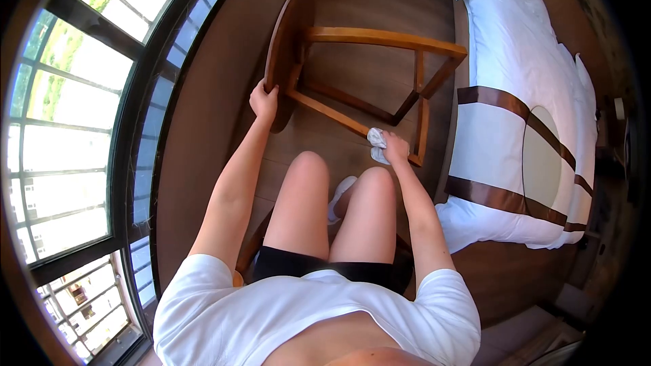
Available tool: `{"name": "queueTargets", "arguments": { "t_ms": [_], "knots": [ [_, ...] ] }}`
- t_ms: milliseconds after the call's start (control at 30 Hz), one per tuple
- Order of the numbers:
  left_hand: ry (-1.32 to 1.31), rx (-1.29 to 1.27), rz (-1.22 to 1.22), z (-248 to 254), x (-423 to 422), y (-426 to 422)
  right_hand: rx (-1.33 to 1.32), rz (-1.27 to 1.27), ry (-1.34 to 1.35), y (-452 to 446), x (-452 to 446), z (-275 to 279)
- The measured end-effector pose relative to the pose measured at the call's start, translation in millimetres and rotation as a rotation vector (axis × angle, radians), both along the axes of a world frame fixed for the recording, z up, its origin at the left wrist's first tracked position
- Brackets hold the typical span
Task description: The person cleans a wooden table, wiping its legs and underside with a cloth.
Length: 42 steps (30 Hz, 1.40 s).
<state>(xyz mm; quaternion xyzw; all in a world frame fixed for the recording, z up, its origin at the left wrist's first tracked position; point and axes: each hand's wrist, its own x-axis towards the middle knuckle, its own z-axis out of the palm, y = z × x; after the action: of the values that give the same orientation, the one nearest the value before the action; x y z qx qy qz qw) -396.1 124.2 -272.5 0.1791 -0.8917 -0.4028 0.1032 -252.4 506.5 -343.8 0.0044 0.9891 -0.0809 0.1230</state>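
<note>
So I've got a small wooden table [331, 114] tipped on its side on the floor [359, 0] in front of my knees [308, 166], round top [279, 54] up on edge toward the window side, legs sticking out toward the bed. My left hand [264, 102] is curled over the rim of the top, and my guess is that's to stop it rolling, since a round edge won't sit put by itself. My right hand [396, 147] is closed on a bunched white cloth [377, 141] against the nearer leg, close to its far end; can't really tell how hard it's pressing, or where every finger goes. Lying this way, the legs sit right at arm's reach, which probably saves a lot of bending. Farther out there's the white bed [491, 139] with brown bands on my right, just past the leg ends, and a big barred window [74, 142] on my left.
</note>
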Motion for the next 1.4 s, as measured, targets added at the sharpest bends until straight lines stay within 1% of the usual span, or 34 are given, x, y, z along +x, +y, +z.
{"name": "queueTargets", "arguments": {
  "t_ms": [133, 200, 467, 600, 700, 833, 900, 1000, 1167, 1267, 1333, 1400],
  "knots": [
    [-0.005, -0.016, -0.032, 12, 12, 10, 0.008, 0.007, 0.016, 15, 1, 15],
    [0.039, -0.058, -0.032, 17, 17, 15, -0.005, 0.008, 0.009, 22, 4, 23],
    [-0.021, -0.141, -0.062, 34, 34, 20, -0.034, 0.074, -0.05, 33, 26, 45],
    [-0.02, -0.218, -0.092, 38, 42, 20, -0.048, 0.074, -0.077, 33, 39, 50],
    [0.019, -0.189, -0.075, 39, 47, 20, -0.03, 0.087, -0.085, 30, 43, 53],
    [-0.006, -0.212, -0.096, 42, 51, 16, -0.033, 0.098, -0.094, 28, 46, 54],
    [0.009, -0.263, -0.111, 45, 49, 16, -0.035, 0.113, -0.088, 31, 46, 55],
    [0.008, -0.264, -0.11, 55, 46, 25, -0.064, 0.113, -0.082, 40, 44, 62],
    [-0.051, -0.311, -0.125, 68, 30, 51, -0.093, 0.063, -0.161, 56, 31, 82],
    [-0.076, -0.329, -0.147, 68, 22, 64, -0.134, 0.013, -0.154, 66, 25, 79],
    [-0.011, -0.316, -0.155, 64, 18, 67, -0.167, 0.01, -0.182, 71, 21, 77],
    [-0.059, -0.308, -0.157, 57, 23, 64, -0.198, 0.015, -0.144, 72, 24, 72]
  ]
}}
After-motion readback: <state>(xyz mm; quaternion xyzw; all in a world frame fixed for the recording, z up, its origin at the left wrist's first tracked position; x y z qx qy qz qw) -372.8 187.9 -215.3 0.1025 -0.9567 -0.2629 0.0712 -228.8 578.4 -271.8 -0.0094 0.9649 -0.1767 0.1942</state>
